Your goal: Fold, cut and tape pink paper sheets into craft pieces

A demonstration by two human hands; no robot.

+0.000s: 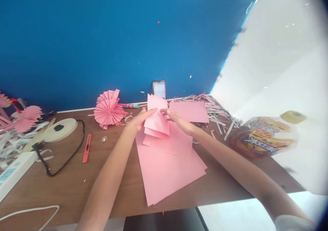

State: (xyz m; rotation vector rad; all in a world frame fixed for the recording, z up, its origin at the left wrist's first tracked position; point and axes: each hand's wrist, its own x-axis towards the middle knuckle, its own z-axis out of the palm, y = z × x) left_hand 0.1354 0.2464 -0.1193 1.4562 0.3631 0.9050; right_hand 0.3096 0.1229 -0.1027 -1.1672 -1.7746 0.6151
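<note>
Several small sheets of pink paper (156, 120) stand raised and slightly curved between my two hands. My left hand (141, 119) grips their left edge, its thumb lying across the front. From the right, my right hand (175, 116) reaches to the same paper, fingers pressed at its right edge; whether it pinches a sheet is hard to make out. Below them, larger pink sheets (166, 176) lie stacked flat on the brown table. Another pink sheet (191, 112) rests just beyond my right hand.
Folded pink paper fans (109, 109) sit left of my hands, near a red box cutter (87, 147). Further left are a white power strip (17, 171) and a black cable (74, 161). Paper strips (217, 116) and a snack package (266, 135) lie right. A phone (159, 88) leans against the blue wall.
</note>
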